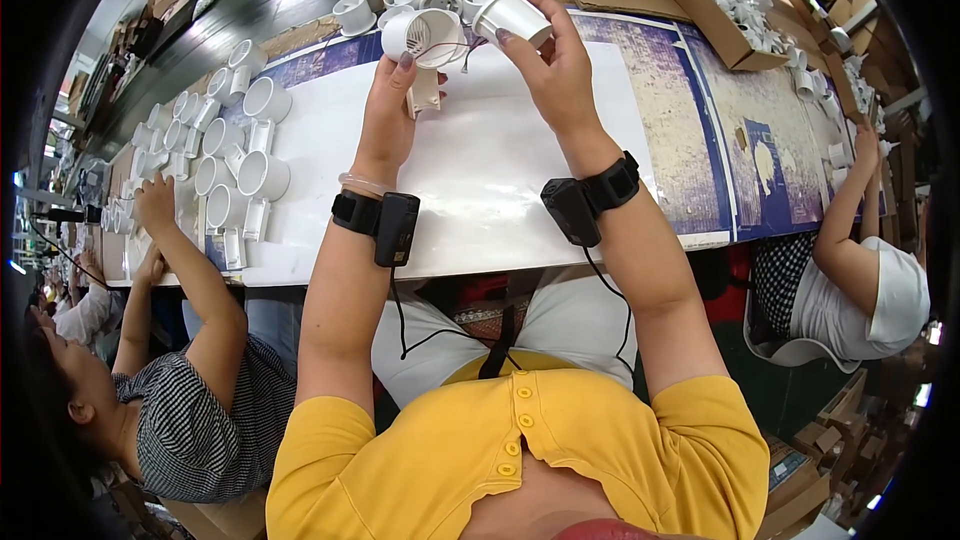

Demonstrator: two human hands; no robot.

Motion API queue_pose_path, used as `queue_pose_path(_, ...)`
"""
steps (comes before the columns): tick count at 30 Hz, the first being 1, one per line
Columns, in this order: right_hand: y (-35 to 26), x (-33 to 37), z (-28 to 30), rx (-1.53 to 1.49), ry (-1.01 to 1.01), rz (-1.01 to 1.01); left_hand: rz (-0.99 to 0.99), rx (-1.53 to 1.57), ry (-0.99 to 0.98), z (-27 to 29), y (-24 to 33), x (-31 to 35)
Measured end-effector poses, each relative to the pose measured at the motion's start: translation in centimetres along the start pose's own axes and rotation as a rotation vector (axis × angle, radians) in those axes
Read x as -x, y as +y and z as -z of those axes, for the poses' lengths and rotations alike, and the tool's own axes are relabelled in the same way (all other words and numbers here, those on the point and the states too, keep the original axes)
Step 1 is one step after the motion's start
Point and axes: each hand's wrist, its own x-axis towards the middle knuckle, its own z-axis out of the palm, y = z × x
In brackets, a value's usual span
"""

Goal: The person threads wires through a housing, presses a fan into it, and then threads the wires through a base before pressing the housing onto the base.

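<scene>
My left hand [388, 112] is closed around a white plastic housing [408, 37] with a round slotted opening and a flat bracket hanging below it. Thin dark wires [466, 57] trail from the housing, ending in a small connector. In my right hand [562, 75] a white plastic cup-shaped part [513, 20] lies tilted, gripped between thumb and fingers. The two parts are side by side over the far edge of a white sheet [500, 160]; whether they touch I cannot tell. Several similar white round parts [353, 14] stand just beyond my hands.
Rows of white cups with brackets [262, 176] fill the table's left side, where a co-worker's hand [155, 202] reaches in. Cardboard boxes [715, 25] with white parts stand at the back right. Another person [850, 280] sits at the right.
</scene>
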Motion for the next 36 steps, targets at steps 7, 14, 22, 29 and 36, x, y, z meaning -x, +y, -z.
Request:
queue_pose_path(7, 0.4, -0.2, 0.7, -0.203, -0.113, -0.245, -0.078, -0.106, 0.049, 0.0, 0.2, -0.2)
queue_pose_path(14, 1.8, -0.8, 1.8, 0.261, -0.427, -0.262, -0.035, -0.148, 0.062, 0.2, 0.1, -0.4)
queue_pose_path(22, 1.0, -0.3, 2.3, 0.677, -0.432, 0.159, -0.045, -0.128, 0.176, 0.7, 0.5, -0.6)
queue_pose_path(29, 0.2, 0.1, 1.0, 0.754, -0.464, 0.575, -0.052, -0.142, 0.196, 0.6, 0.4, -0.5)
queue_pose_path(36, 0.5, 0.5, 0.5, 0.778, -0.556, 0.582, -0.003, -0.067, 0.091, 0.6, 0.3, -0.5)
